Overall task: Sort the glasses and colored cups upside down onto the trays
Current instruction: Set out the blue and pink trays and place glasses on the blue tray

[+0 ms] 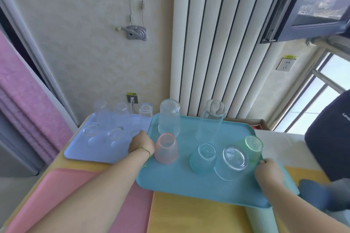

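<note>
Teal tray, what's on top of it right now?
Six upturned pieces: pink cup, teal cup, green cup, short clear glass, two tall clear glasses. Left hand and right hand grip the teal tray's rim; fingers underneath are hidden.

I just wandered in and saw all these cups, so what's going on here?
A person grips the teal tray by its two ends, left hand on one, right hand on the other. Upside down on it stand a pink cup, a teal cup, a green cup and several clear glasses. Beside it, a lavender tray holds small glasses, seemingly upside down too.
</note>
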